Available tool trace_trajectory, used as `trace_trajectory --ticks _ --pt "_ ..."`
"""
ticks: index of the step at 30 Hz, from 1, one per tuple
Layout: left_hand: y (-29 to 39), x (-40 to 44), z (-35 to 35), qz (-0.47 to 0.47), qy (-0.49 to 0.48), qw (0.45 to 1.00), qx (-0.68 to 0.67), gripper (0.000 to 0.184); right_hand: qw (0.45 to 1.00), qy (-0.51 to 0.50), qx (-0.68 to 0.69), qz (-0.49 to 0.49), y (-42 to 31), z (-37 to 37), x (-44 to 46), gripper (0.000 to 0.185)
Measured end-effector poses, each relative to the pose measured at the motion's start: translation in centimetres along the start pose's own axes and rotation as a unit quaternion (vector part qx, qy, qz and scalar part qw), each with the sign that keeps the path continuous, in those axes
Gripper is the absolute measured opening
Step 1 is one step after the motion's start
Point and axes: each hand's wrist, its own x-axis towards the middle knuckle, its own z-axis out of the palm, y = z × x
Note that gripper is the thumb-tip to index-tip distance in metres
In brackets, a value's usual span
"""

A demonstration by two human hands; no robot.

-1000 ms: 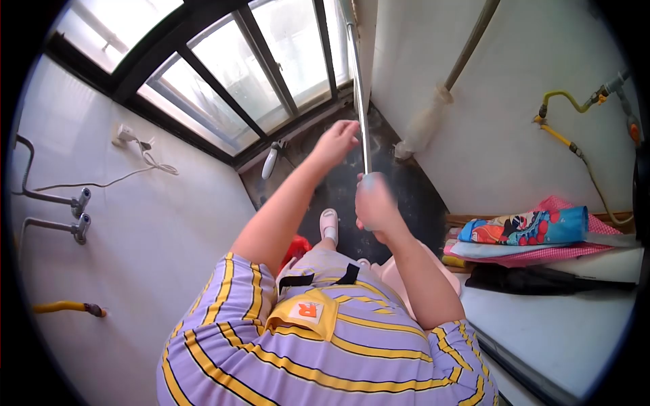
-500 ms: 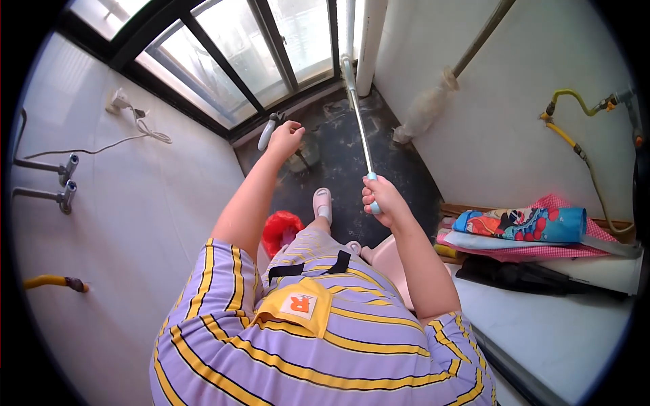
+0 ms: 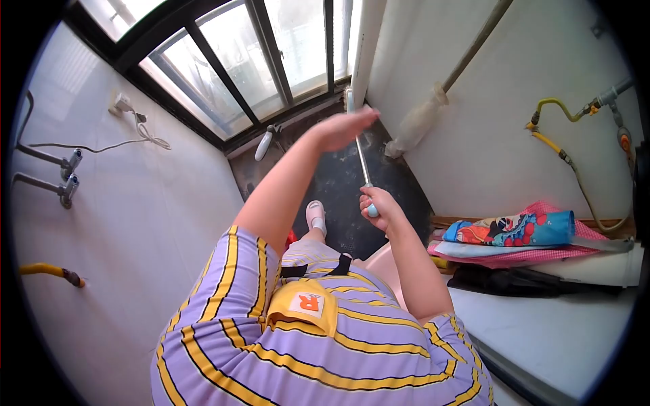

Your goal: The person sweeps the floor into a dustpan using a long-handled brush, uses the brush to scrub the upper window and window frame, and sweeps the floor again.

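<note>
My right hand (image 3: 380, 206) is closed around the light blue grip (image 3: 372, 210) of a long silver pole (image 3: 363, 162). The pole slants up and away, and its pale head (image 3: 349, 99) is by the white pipe at the window corner. My left hand (image 3: 342, 130) is stretched out over the pole's upper part with its fingers extended, slightly blurred. It hides a stretch of the pole; whether it touches it I cannot tell. Left of that hand, a white bottle with a dark top (image 3: 264, 144) stands near the window sill.
A black-framed window (image 3: 271, 61) stands ahead. A plastic-wrapped pipe (image 3: 420, 122) runs along the right wall, near a yellow hose (image 3: 550, 145). A colourful blue bag (image 3: 514, 229) lies on stacked items at right. A pink plastic object (image 3: 386, 271) is beside my legs.
My left hand has moved right, from beside the white bottle to over the pole, and its fingers have straightened. My right hand keeps its hold on the grip. The view has shifted slightly.
</note>
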Motion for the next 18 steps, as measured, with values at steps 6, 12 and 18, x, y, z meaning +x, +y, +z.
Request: trace_trajectory --ticks 6,12,18 --pt "1.1 -0.5 1.7 0.159 0.361 0.914 0.091 0.070 1.000 0.004 0.001 -0.004 -0.2 -1.3 -1.1 0.009" --pt "1.7 -2.6 1.3 0.103 0.080 0.982 0.140 0.062 1.000 -0.005 -0.001 -0.010 -0.9 -0.2 0.3 0.012" --pt "-3.0 -1.2 -6.1 0.189 0.328 0.874 0.306 0.044 0.999 -0.028 0.026 0.020 -4.1 0.6 1.8 0.009"
